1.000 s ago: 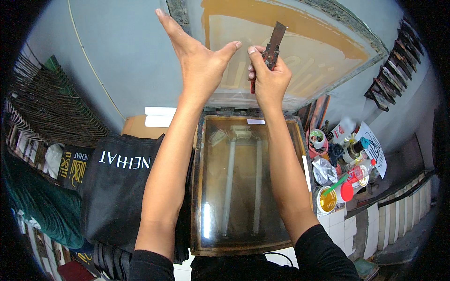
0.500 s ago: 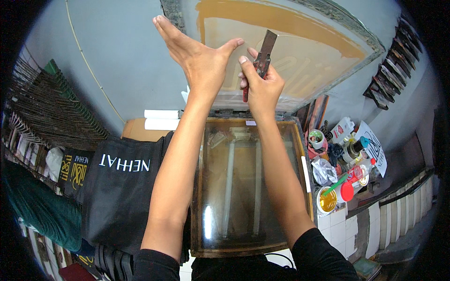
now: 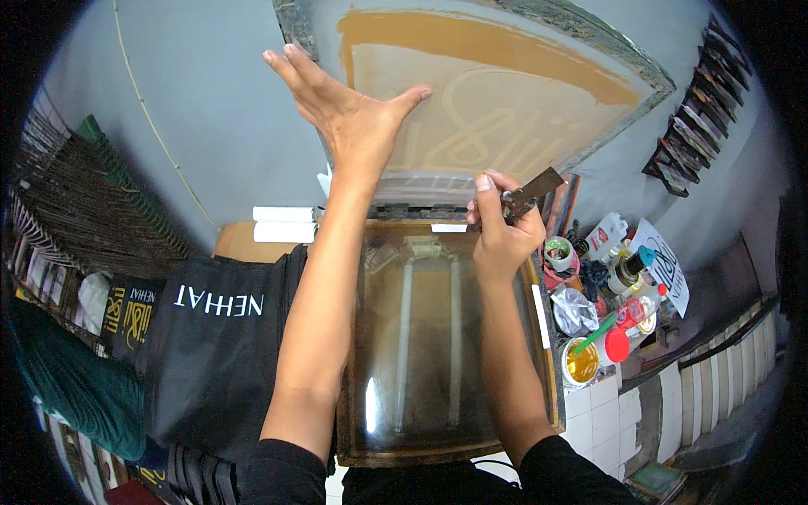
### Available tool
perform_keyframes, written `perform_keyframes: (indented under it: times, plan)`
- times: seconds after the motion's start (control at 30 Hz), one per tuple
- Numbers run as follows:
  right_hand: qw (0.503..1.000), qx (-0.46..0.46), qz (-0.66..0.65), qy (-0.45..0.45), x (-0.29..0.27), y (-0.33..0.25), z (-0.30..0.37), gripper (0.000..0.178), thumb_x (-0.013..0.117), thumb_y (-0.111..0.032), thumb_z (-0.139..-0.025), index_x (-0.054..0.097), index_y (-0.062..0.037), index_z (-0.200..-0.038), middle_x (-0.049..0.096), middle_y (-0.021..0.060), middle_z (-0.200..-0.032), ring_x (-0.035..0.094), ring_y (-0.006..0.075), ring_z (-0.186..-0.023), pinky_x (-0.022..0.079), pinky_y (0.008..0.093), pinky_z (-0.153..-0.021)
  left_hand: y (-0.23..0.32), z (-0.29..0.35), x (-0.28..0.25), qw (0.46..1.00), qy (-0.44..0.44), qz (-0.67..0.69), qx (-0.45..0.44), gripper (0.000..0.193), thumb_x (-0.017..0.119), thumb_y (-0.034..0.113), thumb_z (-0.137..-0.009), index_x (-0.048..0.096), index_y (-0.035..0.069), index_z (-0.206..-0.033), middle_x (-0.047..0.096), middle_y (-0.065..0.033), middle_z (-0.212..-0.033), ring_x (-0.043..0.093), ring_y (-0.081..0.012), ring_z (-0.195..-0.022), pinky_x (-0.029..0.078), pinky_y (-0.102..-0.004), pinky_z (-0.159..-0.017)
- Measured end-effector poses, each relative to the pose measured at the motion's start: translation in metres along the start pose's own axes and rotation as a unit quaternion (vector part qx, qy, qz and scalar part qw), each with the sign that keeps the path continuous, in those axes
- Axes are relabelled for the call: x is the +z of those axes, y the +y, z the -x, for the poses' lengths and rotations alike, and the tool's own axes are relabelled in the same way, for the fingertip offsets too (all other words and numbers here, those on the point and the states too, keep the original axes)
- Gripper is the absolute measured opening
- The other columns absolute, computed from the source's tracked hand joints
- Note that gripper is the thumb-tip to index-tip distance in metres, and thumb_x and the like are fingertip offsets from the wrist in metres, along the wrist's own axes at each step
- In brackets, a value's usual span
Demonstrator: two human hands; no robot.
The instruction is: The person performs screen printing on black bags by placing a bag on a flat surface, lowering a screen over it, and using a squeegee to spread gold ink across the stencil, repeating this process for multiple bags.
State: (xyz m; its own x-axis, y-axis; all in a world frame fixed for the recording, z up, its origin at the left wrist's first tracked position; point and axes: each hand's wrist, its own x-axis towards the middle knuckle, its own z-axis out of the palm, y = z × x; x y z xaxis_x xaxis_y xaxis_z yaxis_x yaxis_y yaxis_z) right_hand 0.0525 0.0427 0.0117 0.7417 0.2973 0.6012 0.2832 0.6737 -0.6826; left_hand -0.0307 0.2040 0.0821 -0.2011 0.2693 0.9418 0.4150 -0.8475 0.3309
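Note:
A raised screen-printing frame (image 3: 662,82) stands tilted up ahead of me, its mesh bearing an orange-brown band and a pale lettering design. My left hand (image 3: 358,122) is held up before its left side, fingers and thumb spread, with nothing in it. Lower and to the right, my right hand (image 3: 509,231) grips a flat-bladed scraper (image 3: 539,190). Its dark blade points up and right. Most of the scraper's handle is hidden by my fingers. Beneath my arms lies a wooden-framed glass-topped light box (image 3: 429,337), with pale tubes showing through the glass.
Black printed fabric bags (image 3: 215,337) lie to the left, with white rolls (image 3: 284,231) behind them. At the right stand a cup of yellow liquid (image 3: 581,362) with a green stick, several bottles and a roll of tape (image 3: 558,252). A rack (image 3: 694,118) hangs on the right wall.
My right hand has moved down and to the right, away from the mesh, and the scraper has tipped rightward. My left hand stays raised, its fingers now spread wider.

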Motion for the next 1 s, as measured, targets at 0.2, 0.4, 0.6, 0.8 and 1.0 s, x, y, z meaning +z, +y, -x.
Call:
perform_keyframes:
  times: [0.2,0.4,0.6,0.8,1.0]
  plan:
    - [1.0,-0.013,0.019,-0.018,-0.006,-0.009,0.001,0.018,0.078,-0.009,-0.09,0.074,0.0008,-0.104,0.066,-0.0001,-0.072,0.058,0.0046,-0.061,0.043,0.0203,-0.055,-0.002,0.001,-0.004,0.999,0.006,0.043,-0.019,0.158,0.099,0.039,-0.058,-0.021,0.01,-0.158,-0.018,-0.0312,-0.163,0.0,-0.0466,-0.154,0.017,-0.0594,-0.122]
    - [0.998,0.012,0.034,-0.042,-0.007,-0.033,-0.005,0.019,0.077,-0.011,-0.091,0.074,0.0012,-0.105,0.066,-0.0001,-0.071,0.058,0.0045,-0.062,0.045,0.0206,-0.058,-0.006,-0.008,-0.016,0.995,-0.026,0.083,-0.044,0.139,0.092,0.024,-0.073,-0.017,0.009,-0.158,-0.013,-0.0268,-0.165,0.018,-0.0451,-0.152,0.027,-0.0538,-0.122]
    - [0.891,-0.328,0.314,0.002,-0.02,-0.105,-0.127,0.025,0.076,-0.021,-0.09,0.075,-0.0047,-0.109,0.072,0.0055,-0.077,0.066,0.014,-0.066,0.052,0.0264,-0.068,0.002,-0.008,-0.027,0.991,-0.056,0.088,-0.079,0.132,0.088,0.027,-0.078,-0.014,0.001,-0.158,-0.003,-0.0281,-0.166,0.01,-0.0385,-0.156,0.017,-0.0494,-0.125]
    - [0.813,-0.322,0.473,-0.112,-0.014,-0.136,-0.206,0.028,0.074,-0.032,-0.091,0.076,-0.0089,-0.108,0.065,0.0054,-0.067,0.061,0.0148,-0.059,0.049,0.0299,-0.061,0.004,-0.014,-0.033,0.977,-0.027,0.188,-0.091,0.107,0.083,0.02,-0.083,0.01,-0.005,-0.157,0.005,-0.0231,-0.167,0.012,-0.0367,-0.156,0.018,-0.0461,-0.126]
    - [0.833,-0.29,0.455,-0.124,-0.021,-0.133,-0.212,0.033,0.072,-0.04,-0.09,0.075,-0.0076,-0.097,0.06,0.0057,-0.057,0.062,0.0185,-0.051,0.049,0.0359,-0.056,0.053,-0.012,-0.106,0.82,-0.122,0.494,-0.261,0.038,0.056,0.019,-0.099,0.059,-0.005,-0.129,0.054,-0.0211,-0.144,0.054,-0.0314,-0.132,0.039,-0.0414,-0.112]
